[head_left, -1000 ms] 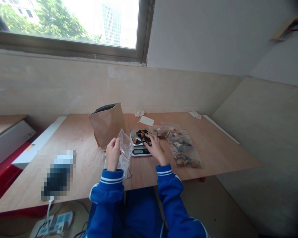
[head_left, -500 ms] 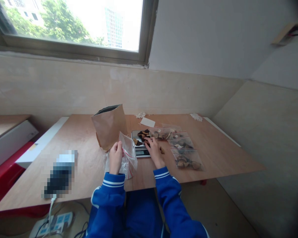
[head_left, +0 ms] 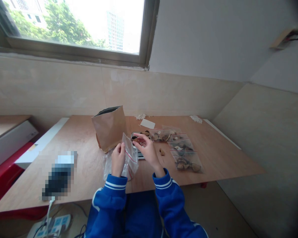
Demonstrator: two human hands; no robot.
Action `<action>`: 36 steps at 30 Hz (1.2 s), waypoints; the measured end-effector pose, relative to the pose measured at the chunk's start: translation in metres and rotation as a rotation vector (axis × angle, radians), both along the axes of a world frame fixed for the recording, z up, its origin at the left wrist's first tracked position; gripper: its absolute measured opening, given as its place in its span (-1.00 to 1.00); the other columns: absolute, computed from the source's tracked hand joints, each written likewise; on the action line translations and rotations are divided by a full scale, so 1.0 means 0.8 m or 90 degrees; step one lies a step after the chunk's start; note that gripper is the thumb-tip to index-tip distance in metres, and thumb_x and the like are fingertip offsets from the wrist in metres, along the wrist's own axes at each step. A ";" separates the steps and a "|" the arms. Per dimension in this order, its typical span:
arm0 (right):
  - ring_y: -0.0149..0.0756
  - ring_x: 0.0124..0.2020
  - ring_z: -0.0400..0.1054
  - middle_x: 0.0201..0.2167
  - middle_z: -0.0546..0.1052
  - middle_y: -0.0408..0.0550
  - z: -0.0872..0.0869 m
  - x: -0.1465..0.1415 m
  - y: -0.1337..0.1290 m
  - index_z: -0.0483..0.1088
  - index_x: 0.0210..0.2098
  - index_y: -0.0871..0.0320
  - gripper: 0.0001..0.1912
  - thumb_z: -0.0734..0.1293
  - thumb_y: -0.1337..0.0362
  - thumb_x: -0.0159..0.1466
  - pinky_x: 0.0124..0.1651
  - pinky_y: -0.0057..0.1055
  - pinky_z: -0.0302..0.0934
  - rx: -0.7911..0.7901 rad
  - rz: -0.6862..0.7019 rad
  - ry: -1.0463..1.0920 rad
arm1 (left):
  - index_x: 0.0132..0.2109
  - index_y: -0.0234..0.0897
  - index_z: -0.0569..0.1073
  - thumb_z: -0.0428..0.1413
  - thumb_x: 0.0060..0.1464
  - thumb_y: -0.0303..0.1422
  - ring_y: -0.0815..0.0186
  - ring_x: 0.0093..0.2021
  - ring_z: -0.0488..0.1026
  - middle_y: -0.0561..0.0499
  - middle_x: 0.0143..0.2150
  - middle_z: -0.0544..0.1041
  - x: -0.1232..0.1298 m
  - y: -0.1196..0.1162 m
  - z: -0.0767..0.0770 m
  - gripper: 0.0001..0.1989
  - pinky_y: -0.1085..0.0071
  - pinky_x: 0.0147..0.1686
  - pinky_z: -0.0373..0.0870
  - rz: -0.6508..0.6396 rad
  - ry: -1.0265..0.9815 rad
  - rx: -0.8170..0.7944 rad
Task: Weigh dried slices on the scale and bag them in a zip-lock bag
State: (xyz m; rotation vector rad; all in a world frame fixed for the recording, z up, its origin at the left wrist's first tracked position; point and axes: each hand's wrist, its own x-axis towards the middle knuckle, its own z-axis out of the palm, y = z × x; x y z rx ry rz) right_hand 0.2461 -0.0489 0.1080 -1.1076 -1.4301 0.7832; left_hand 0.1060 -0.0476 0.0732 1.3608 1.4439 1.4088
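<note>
My left hand (head_left: 119, 158) is closed on the edge of a clear zip bag (head_left: 131, 152) with a red seal line. My right hand (head_left: 146, 148) pinches a dark brown dried slice (head_left: 135, 139), perhaps dried mushroom, beside the bag's mouth. Under that hand a small digital scale (head_left: 141, 156) is partly hidden, with more dried slices (head_left: 146, 133) on its plate. One loose dried piece (head_left: 162, 152) lies on the table right of the scale. More clear bags (head_left: 109, 166) lie beneath my left hand.
An open brown paper bag (head_left: 109, 127) stands at the back left. Filled zip bags (head_left: 188, 162) lie in a group on the right. A white card (head_left: 147, 123) rests behind the scale. At the left is a blurred-out phone-like object (head_left: 59, 175) with a cable.
My right hand has lifted from the scale plate and moved left to the bag's mouth, now with a dried slice in its fingers. My left hand still holds the bag, slightly further right.
</note>
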 end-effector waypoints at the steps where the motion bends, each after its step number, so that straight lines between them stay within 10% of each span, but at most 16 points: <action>1: -0.31 -0.21 0.42 -0.16 0.53 -0.04 0.009 -0.004 -0.005 0.45 0.01 0.10 -0.62 0.40 0.20 0.20 -0.14 -0.38 0.35 0.004 0.023 -0.042 | -0.45 -0.22 0.32 -0.04 0.16 -0.11 0.31 -0.40 0.31 0.08 -0.50 0.35 0.000 -0.001 0.002 -0.67 0.43 -0.35 0.21 -0.008 -0.006 0.003; 6: -0.29 -0.13 0.40 -0.08 0.48 -0.01 0.014 0.006 -0.006 0.42 0.01 0.07 -0.70 0.29 0.17 0.31 -0.08 -0.35 0.33 0.067 0.013 -0.144 | -0.44 -0.22 0.32 -0.06 0.18 -0.09 0.30 -0.39 0.31 0.06 -0.49 0.36 -0.004 -0.003 0.006 -0.65 0.42 -0.34 0.22 -0.020 -0.041 0.003; 11: -0.09 0.12 0.26 0.02 0.39 0.16 -0.049 0.033 0.038 0.39 0.05 0.15 -0.65 0.19 0.15 0.35 0.18 -0.10 0.17 0.073 -0.202 -0.291 | -0.50 -0.21 0.21 -0.06 0.16 -0.08 0.35 -0.46 0.19 0.12 -0.54 0.19 -0.012 -0.002 0.002 -0.63 0.43 -0.40 0.16 0.024 -0.030 0.018; 17: 0.12 0.30 -0.02 0.27 0.17 0.17 -0.106 0.027 0.065 0.27 0.20 0.09 -0.41 0.33 0.01 0.24 0.27 0.04 -0.01 0.013 -0.229 -0.546 | -0.48 -0.21 0.26 -0.04 0.14 -0.05 0.34 -0.44 0.20 0.12 -0.53 0.21 -0.013 -0.002 0.000 -0.63 0.43 -0.38 0.17 0.013 -0.046 0.008; 36: -0.17 0.01 0.29 -0.06 0.39 0.06 -0.100 0.074 0.076 0.36 0.10 0.07 -0.65 0.17 0.30 0.35 0.08 -0.16 0.19 0.056 -0.074 -0.462 | -0.50 -0.20 0.21 -0.04 0.12 -0.05 0.35 -0.49 0.17 0.14 -0.57 0.16 -0.015 -0.004 0.001 -0.63 0.44 -0.43 0.16 0.009 -0.047 -0.005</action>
